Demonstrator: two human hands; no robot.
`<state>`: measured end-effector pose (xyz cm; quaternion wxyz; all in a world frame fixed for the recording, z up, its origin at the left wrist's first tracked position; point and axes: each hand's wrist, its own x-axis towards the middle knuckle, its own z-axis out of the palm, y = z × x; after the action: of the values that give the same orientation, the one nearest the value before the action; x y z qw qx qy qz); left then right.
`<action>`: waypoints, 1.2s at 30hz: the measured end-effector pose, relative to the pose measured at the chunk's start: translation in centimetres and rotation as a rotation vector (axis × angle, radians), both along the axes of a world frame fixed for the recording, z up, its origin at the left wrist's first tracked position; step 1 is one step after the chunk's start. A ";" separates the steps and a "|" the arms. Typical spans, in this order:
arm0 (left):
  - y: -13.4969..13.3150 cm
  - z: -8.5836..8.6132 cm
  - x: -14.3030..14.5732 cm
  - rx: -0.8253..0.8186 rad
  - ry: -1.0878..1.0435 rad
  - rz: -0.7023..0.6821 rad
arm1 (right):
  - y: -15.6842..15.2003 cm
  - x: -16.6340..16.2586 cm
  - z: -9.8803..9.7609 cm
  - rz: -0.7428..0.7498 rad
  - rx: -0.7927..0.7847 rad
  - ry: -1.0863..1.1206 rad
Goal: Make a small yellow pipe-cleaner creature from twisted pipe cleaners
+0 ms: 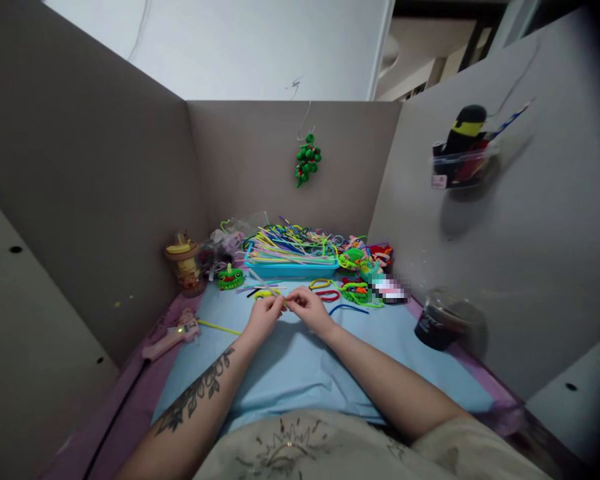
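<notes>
My left hand (265, 315) and my right hand (307, 308) meet over the light blue mat (290, 367), fingertips pinched together on a thin yellow pipe cleaner (269, 293) that runs between them. Both hands are closed in a pinch. A tattoo covers my left forearm. Loose bent pipe cleaners lie just beyond the hands: a yellow loop (321, 283), a red one (327, 295) and a blue one (349, 309).
A blue tray (290, 269) heaped with several coloured pipe cleaners stands at the back. A pink glue gun (173, 335) lies left, a small jar (186, 265) behind it, a dark cup (437, 325) right. Grey partition walls enclose three sides; a green ornament (307, 160) hangs on the back one.
</notes>
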<state>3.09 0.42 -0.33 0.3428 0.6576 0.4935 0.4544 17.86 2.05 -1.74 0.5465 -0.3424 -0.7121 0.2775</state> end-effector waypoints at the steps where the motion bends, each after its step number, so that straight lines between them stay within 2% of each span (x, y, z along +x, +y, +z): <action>1: 0.0 0.0 0.0 0.014 0.015 -0.003 | 0.0 0.0 0.1 0.025 -0.063 0.022; 4: -0.1 0.1 0.1 0.022 0.022 -0.021 | 0.1 0.0 0.3 0.111 -0.206 0.091; 11: -0.4 0.3 0.2 0.072 0.058 -0.025 | -0.2 0.3 0.8 0.231 -0.393 0.185; 17: -0.7 0.5 0.3 0.181 0.073 -0.036 | -0.5 0.4 1.3 0.280 -0.442 0.159; 20: -0.6 0.3 0.2 0.198 0.080 -0.044 | -0.3 0.5 1.2 0.283 -0.371 0.023; 25: -0.3 -0.2 0.3 0.202 0.155 -0.009 | 0.1 0.5 0.5 0.057 0.027 -0.243; 27: -0.1 -0.4 0.3 0.198 0.163 -0.007 | 0.3 0.5 0.3 -0.012 0.132 -0.297; 31: 0.1 -0.6 0.1 0.177 0.152 0.008 | 0.5 0.6 0.1 -0.082 0.190 -0.345; 36: 0.0 -0.2 0.1 0.071 0.086 0.003 | 0.5 0.9 0.3 -0.140 0.253 -0.423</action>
<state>3.16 0.40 -0.49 0.2970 0.6876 0.4922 0.4436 18.71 2.55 -1.48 0.4419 -0.3704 -0.8140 0.0699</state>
